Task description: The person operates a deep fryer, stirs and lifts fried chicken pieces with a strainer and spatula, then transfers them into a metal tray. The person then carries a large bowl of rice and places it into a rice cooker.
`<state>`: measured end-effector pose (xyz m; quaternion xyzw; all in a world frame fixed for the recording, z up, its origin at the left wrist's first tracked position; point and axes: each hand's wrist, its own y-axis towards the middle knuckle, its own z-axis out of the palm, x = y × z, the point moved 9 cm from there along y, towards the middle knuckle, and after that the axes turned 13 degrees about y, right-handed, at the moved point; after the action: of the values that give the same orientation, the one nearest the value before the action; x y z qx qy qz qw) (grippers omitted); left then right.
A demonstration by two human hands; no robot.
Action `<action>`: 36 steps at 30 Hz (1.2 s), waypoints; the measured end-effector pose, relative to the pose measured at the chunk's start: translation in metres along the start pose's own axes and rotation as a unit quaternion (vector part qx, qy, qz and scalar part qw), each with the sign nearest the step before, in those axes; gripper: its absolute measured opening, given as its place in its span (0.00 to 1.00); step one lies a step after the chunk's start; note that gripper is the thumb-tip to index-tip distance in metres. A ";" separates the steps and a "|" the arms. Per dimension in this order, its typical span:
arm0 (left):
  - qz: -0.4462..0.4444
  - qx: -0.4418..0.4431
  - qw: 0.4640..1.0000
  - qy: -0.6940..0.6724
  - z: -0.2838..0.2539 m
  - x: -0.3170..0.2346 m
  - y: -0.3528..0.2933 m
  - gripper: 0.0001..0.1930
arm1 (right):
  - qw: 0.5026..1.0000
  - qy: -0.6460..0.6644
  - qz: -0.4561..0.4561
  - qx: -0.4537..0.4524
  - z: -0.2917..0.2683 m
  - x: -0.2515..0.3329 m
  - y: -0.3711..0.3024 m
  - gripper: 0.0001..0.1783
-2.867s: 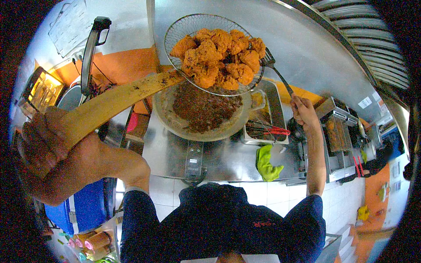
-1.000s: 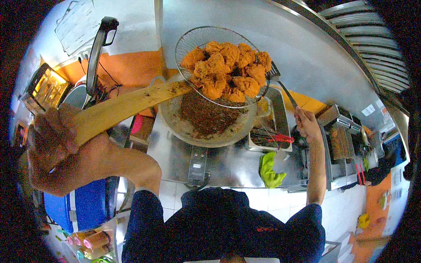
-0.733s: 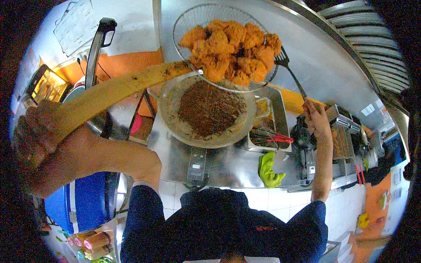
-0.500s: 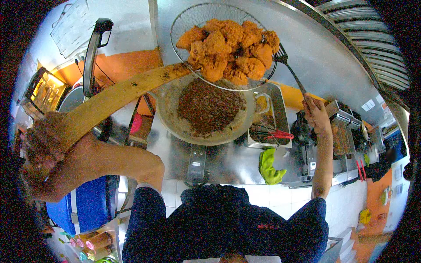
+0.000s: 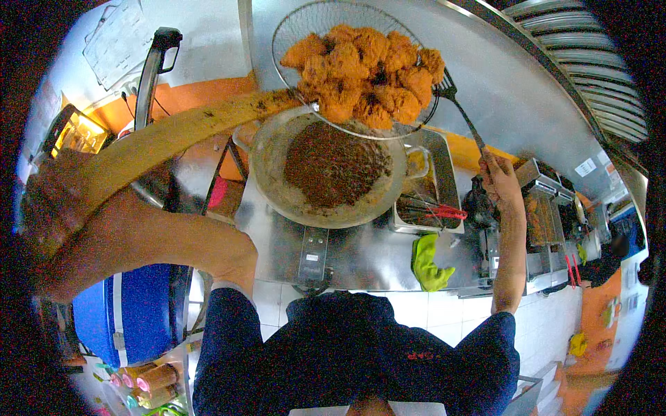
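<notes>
My left hand (image 5: pixel 59 197), blurred at the far left, is wrapped round the long wooden handle of a wire strainer (image 5: pixel 329 17). Orange-brown fried chicken pieces (image 5: pixel 361 73) are heaped in its mesh. The strainer hangs above the far side of a large pan (image 5: pixel 269 170) with dark, bubbling oil (image 5: pixel 336 170) in it. On the right, my right hand (image 5: pixel 499 179) grips a dark slotted spatula (image 5: pixel 466 118), its head against the strainer's right rim beside the chicken. The chicken and strainer hide the pan's far rim.
Right of the pan stands a metal tray (image 5: pixel 399 225) with red-handled tongs (image 5: pixel 444 210). A green cloth (image 5: pixel 431 263) hangs at the counter's front edge. Below my left arm is a blue box (image 5: pixel 146 312). A metal wall (image 5: pixel 479 76) rises behind the pan.
My left hand and the handle's near end have shifted slightly left and up, with the hand now blurred. The chicken-filled strainer has risen a little; the right hand has barely moved.
</notes>
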<state>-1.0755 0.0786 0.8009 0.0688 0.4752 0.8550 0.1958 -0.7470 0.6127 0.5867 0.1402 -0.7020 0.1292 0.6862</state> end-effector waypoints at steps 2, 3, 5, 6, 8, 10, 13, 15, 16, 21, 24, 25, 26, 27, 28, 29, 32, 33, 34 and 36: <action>-0.059 0.070 0.984 -0.153 0.002 0.007 0.013 0.18 | 0.999 0.002 -0.033 -0.012 -0.001 0.022 0.005 0.17; -0.073 0.066 0.983 -0.152 -0.004 0.009 0.014 0.20 | 0.999 -0.019 -0.018 -0.041 -0.006 0.023 0.005 0.17; -0.054 0.048 0.995 -0.067 -0.014 0.006 0.013 0.20 | 0.999 0.011 -0.036 -0.034 -0.002 0.024 0.003 0.18; -0.019 0.033 0.999 0.016 -0.017 -0.001 0.012 0.18 | 0.998 0.032 -0.060 -0.008 0.003 0.024 0.002 0.18; 0.068 -0.040 0.976 0.204 -0.022 -0.017 -0.002 0.17 | 1.000 -0.002 -0.005 -0.014 0.002 0.002 -0.002 0.18; 0.082 -0.137 0.944 0.289 -0.030 -0.022 -0.022 0.17 | 1.000 -0.010 0.026 0.002 0.004 -0.020 -0.007 0.18; -0.199 -0.203 0.959 -0.016 -0.052 0.028 -0.046 0.15 | 0.994 -0.092 -0.002 0.051 0.013 -0.037 -0.014 0.19; -0.240 -0.002 0.948 -0.210 -0.017 0.037 -0.039 0.13 | 0.996 -0.064 0.013 0.053 0.015 -0.047 -0.016 0.18; -0.254 0.100 0.914 -0.302 0.001 0.035 -0.041 0.13 | 0.996 -0.044 0.075 0.011 0.008 -0.059 -0.017 0.18; 0.045 -0.015 0.981 0.186 -0.022 0.008 -0.017 0.14 | 0.999 -0.006 0.010 -0.036 0.004 -0.021 -0.008 0.17; -0.011 -0.009 0.999 -0.050 -0.013 0.011 -0.006 0.19 | 0.999 0.003 -0.041 -0.018 0.008 0.011 0.002 0.16; -0.097 0.014 0.958 -0.271 -0.003 0.021 -0.004 0.22 | 0.999 -0.012 -0.037 -0.012 0.010 0.014 0.004 0.15; -0.103 0.017 0.953 -0.283 -0.002 0.019 -0.004 0.23 | 0.997 -0.041 -0.041 -0.043 0.004 0.017 0.004 0.15; -0.110 0.019 0.949 -0.294 -0.003 0.017 -0.004 0.23 | 0.996 -0.067 -0.024 -0.044 0.001 0.014 0.005 0.15; -0.117 0.021 0.945 -0.306 -0.004 0.016 -0.006 0.24 | 0.998 -0.036 -0.034 -0.037 0.004 0.010 0.005 0.15; -0.056 -0.035 0.991 -0.117 -0.022 0.008 -0.008 0.21 | 0.997 -0.019 -0.046 -0.056 0.002 0.004 0.003 0.16; -0.009 -0.106 0.986 0.126 -0.045 -0.005 -0.024 0.15 | 0.999 -0.024 -0.004 -0.022 0.002 -0.028 -0.004 0.17; -0.088 -0.070 0.993 -0.019 -0.041 0.011 -0.029 0.15 | 0.998 -0.051 0.024 -0.011 0.001 -0.041 -0.008 0.17; -0.166 -0.032 0.972 -0.163 -0.031 0.025 -0.035 0.16 | 0.999 -0.025 0.035 0.026 0.007 -0.050 -0.010 0.17; -0.191 -0.087 0.976 -0.055 -0.043 0.032 -0.047 0.15 | 0.996 -0.023 0.053 0.061 0.013 -0.066 -0.016 0.17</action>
<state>-1.1051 0.0802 0.7361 0.0067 0.3921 0.8345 0.3871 -0.7518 0.5945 0.5205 0.1476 -0.7145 0.2045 0.6526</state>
